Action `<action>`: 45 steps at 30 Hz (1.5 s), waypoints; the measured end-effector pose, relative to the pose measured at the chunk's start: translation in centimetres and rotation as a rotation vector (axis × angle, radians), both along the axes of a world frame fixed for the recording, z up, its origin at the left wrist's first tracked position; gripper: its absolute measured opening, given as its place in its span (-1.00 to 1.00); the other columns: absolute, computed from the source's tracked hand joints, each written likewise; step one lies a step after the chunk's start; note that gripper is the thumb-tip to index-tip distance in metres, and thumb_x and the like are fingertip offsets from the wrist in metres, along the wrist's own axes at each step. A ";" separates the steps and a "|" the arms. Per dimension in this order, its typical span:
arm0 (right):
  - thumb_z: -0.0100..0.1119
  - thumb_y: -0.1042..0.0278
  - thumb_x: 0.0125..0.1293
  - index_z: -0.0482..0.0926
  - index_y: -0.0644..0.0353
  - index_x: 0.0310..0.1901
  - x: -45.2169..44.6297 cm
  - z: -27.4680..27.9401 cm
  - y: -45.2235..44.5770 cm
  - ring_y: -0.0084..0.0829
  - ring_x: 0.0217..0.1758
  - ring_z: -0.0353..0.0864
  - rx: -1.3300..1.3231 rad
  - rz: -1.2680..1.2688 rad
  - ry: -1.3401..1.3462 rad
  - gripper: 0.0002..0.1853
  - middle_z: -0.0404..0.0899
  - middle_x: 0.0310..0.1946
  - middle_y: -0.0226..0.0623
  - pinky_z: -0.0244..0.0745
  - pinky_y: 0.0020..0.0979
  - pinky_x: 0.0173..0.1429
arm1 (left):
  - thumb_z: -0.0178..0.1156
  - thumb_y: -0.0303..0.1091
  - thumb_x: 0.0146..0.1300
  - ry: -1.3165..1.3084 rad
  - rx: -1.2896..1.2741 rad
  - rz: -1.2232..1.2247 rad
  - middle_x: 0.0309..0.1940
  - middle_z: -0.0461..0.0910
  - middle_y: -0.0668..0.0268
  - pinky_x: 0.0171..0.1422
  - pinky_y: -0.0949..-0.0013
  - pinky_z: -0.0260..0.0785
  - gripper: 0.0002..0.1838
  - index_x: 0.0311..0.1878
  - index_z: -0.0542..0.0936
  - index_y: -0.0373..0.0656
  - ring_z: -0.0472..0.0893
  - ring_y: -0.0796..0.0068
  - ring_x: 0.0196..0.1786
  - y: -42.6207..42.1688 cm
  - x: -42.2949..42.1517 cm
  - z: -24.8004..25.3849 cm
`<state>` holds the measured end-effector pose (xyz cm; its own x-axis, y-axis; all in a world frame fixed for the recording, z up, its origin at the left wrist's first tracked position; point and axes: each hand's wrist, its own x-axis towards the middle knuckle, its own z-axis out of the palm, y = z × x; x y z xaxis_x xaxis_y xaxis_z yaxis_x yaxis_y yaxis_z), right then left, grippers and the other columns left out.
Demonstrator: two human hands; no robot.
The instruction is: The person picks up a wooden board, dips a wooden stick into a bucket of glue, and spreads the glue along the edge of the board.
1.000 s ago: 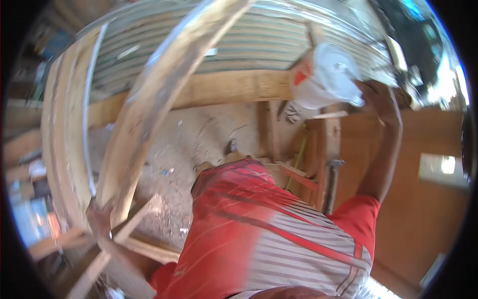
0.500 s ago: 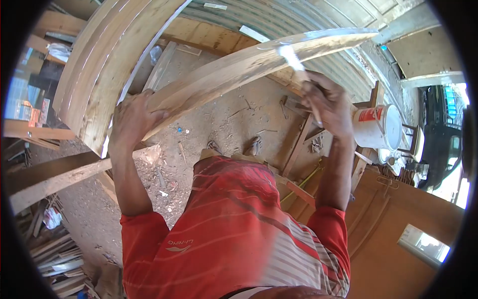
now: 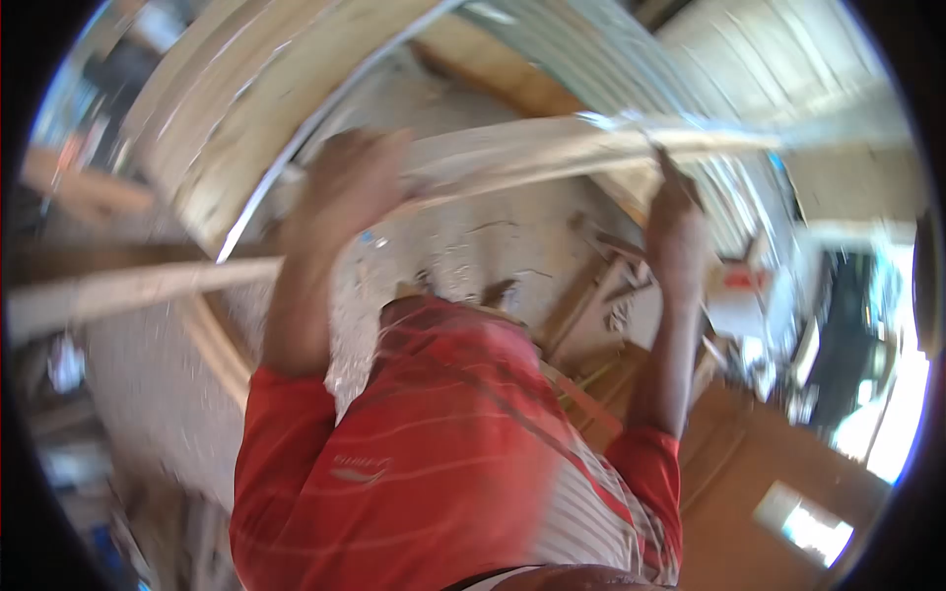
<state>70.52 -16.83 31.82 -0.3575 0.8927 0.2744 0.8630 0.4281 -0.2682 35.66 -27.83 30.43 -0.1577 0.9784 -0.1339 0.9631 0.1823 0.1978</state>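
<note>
left hand point(image 3: 350, 182): grasping curved board point(image 3: 522, 154) | right hand point(image 3: 676, 222): at board's edge, blurred, grip cannot tell | white bucket point(image 3: 735, 311): to its right

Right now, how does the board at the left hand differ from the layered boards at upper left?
The board looks like one piece; the layered boards show several strips. The board runs nearly level across the view; the layered boards slant steeply. Both are pale wood with whitish streaks.
</note>
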 end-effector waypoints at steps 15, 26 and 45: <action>0.05 0.55 0.51 0.57 0.26 0.37 -1.3 -2.6 -1.0 -0.12 0.27 0.67 -0.009 0.258 -0.211 -0.56 0.65 0.24 0.01 0.55 -0.24 0.33 | 0.44 -0.23 0.11 -0.134 0.570 -0.014 -0.50 0.69 0.16 -0.23 0.06 0.58 -0.83 -0.29 0.73 -0.08 0.75 0.13 -0.34 -2.0 -0.6 -5.1; 0.11 0.55 0.45 0.53 -0.22 0.49 -2.4 -1.0 -3.2 -0.06 -0.19 0.68 0.065 0.138 -0.001 -0.38 0.59 -0.17 -0.13 0.59 0.00 -0.11 | 0.56 -0.07 0.15 -0.071 0.029 0.071 0.09 0.76 -0.02 0.33 0.05 0.50 -0.32 0.28 0.66 -0.22 0.71 -0.02 0.21 -1.1 1.1 1.8; 0.16 0.57 0.33 0.43 0.11 0.49 -3.4 -0.7 -1.9 -0.12 -0.09 0.70 0.044 0.298 0.037 -0.35 0.51 -0.14 -0.16 0.70 -0.18 -0.13 | 0.59 -0.09 0.13 0.026 0.029 0.159 -0.09 0.78 -0.02 0.18 0.00 0.55 -0.44 0.12 0.70 -0.20 0.76 -0.04 0.05 -0.6 3.7 3.2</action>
